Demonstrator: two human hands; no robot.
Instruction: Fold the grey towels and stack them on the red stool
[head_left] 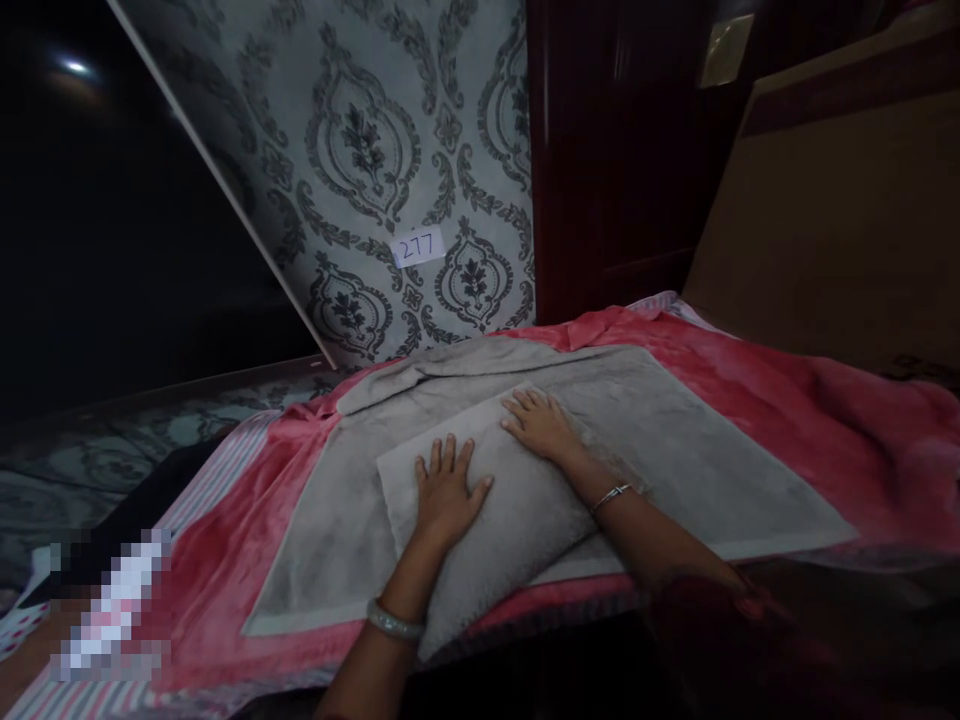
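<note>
A light grey plush cushion cover (517, 515), looking fairly flat, lies at a slant on a larger grey cloth (697, 465). My left hand (448, 492) rests palm down on its left part, fingers spread. Near its far right edge my right hand (544, 428) also lies flat, with the fingers stretched out. Neither hand grips anything. Long fuzz shows along the cover's right edge, beside my right wrist. Folds run across the far side of the grey cloth, which is spread over a pink-red blanket (817, 415).
Patterned wallpaper (367, 150) with a paper marked 277 (418, 246) stands behind. A dark screen-like panel (135, 220) is at left, a dark red door (607, 160) at back, and a large cardboard box (847, 210) at right. A person's arm (34, 650) is at lower left, partly blurred.
</note>
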